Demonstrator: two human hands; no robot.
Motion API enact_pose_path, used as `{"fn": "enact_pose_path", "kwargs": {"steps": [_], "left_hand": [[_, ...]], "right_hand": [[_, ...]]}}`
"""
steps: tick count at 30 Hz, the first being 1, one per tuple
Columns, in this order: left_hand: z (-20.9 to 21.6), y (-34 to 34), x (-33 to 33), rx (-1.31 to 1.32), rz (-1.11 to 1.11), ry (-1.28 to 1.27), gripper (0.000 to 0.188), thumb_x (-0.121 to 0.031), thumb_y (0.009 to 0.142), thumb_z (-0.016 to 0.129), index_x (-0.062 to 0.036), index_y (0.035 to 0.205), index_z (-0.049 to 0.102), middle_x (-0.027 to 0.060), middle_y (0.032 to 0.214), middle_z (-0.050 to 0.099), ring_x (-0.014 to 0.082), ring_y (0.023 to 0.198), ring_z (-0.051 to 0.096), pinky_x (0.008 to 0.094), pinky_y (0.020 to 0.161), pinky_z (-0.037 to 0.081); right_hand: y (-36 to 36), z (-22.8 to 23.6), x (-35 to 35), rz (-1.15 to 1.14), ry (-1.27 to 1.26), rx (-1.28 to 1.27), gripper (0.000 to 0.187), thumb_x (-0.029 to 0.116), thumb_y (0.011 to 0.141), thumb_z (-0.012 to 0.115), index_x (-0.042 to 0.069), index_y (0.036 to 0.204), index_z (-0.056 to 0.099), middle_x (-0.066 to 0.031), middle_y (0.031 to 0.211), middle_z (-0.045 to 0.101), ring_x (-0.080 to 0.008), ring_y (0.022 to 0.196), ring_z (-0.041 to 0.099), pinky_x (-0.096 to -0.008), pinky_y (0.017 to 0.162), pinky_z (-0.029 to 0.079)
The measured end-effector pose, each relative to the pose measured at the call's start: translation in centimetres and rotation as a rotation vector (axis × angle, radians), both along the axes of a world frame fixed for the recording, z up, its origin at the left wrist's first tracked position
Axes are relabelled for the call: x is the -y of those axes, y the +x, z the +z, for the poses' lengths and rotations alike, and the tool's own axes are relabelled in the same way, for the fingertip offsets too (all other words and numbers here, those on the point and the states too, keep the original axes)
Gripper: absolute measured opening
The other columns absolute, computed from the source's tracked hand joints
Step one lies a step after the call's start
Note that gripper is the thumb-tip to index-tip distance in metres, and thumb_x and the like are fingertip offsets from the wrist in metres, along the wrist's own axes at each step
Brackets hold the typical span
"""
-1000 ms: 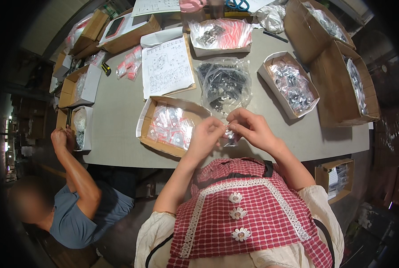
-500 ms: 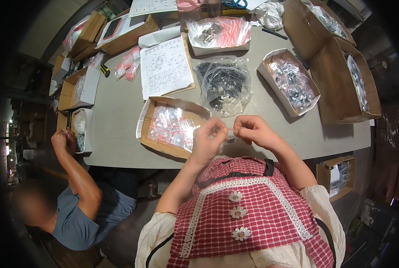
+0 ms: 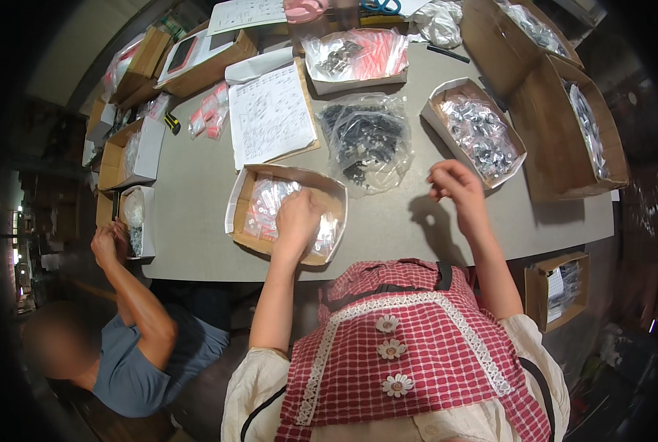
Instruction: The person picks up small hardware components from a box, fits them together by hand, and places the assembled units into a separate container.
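Note:
My left hand (image 3: 299, 216) reaches down into an open cardboard box (image 3: 334, 193). Small clear zip bags (image 3: 265, 213) with red seal lines and small pale parts lie under it. Its fingertips point down among the bags, so their grip is hidden. Over the table to the right, my right hand (image 3: 455, 182) hovers with loosely bent fingers somewhat apart and nothing visible in them. Close beyond it stands a white-edged box (image 3: 522, 163) of small bagged metal parts (image 3: 483, 136). Between the hands, farther back, lies a large clear bag (image 3: 367, 140) of black parts.
A printed drawing sheet (image 3: 271, 110) lies behind the left box. Farther back is a box of red-lined bags (image 3: 358, 77). Tall cartons (image 3: 542, 132) stand at the right. A yellow-black cutter (image 3: 172, 123) lies at left. A co-worker's hands (image 3: 110, 241) work at the left edge.
My hands were together at the table's front edge, pinching a small red-lined bag. Now they are apart: the left has moved into the box, the right away to the right, without the bag.

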State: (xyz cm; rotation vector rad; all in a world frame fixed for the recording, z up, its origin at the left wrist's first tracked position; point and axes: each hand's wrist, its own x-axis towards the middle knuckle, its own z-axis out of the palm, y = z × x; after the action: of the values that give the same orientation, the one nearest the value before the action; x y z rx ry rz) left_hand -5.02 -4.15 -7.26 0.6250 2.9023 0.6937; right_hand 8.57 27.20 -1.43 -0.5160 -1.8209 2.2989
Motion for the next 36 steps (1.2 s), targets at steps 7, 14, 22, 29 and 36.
{"fn": "enact_pose_path", "kwargs": {"steps": [7,14,22,29,36], "left_hand": [[2.2,0.7,-0.3,0.436,0.243,0.728,0.012,-0.011,0.088,0.072,-0.0005,0.093,0.069,0.0034,0.082,0.068,0.0123,0.075,0.063,0.028,0.069,0.05],[6.8,3.2,-2.1,0.505,0.185,1.186,0.009,-0.004,0.094,0.068,0.0001,0.101,0.065,0.001,0.087,0.066,0.0068,0.077,0.06,0.0211,0.07,0.048],[6.4,4.5,-2.2,0.485,0.148,1.101,0.019,-0.002,0.092,0.068,-0.0006,0.11,0.062,0.0042,0.093,0.066,0.0092,0.083,0.062,0.0231,0.073,0.05],[6.5,5.7,-3.8,0.096,-0.099,0.408,0.035,-0.006,0.083,0.074,-0.0046,0.115,0.064,0.0124,0.087,0.069,0.0254,0.084,0.068,0.0336,0.073,0.053],[6.3,5.7,-4.3,0.037,-0.102,0.392,0.007,-0.007,0.088,0.066,-0.0021,0.093,0.068,0.0163,0.086,0.069,0.0341,0.084,0.067,0.0418,0.074,0.052]], "right_hand": [[-1.6,-1.3,4.9,0.278,0.022,0.013,0.02,0.017,0.098,0.065,0.002,0.111,0.065,-0.0038,0.097,0.068,-0.0094,0.077,0.065,-0.0249,0.073,0.054],[-4.5,0.5,9.1,0.584,0.218,-0.074,0.04,0.023,0.094,0.071,0.0,0.124,0.057,-0.0096,0.115,0.066,-0.0154,0.09,0.068,-0.0311,0.075,0.056],[-5.3,-0.3,9.6,0.418,-0.056,-0.064,0.017,0.013,0.092,0.071,0.002,0.099,0.061,-0.0009,0.082,0.066,-0.0108,0.077,0.066,-0.0297,0.067,0.052],[-4.0,-0.5,8.7,0.439,0.812,-0.299,0.018,0.005,0.082,0.064,0.001,0.099,0.065,-0.0164,0.092,0.067,-0.0363,0.088,0.065,-0.0441,0.076,0.053],[-8.4,-5.4,6.7,0.254,1.188,-0.187,0.033,0.0,0.075,0.061,0.003,0.108,0.064,-0.0186,0.103,0.06,-0.0398,0.097,0.06,-0.0476,0.083,0.051]]}}
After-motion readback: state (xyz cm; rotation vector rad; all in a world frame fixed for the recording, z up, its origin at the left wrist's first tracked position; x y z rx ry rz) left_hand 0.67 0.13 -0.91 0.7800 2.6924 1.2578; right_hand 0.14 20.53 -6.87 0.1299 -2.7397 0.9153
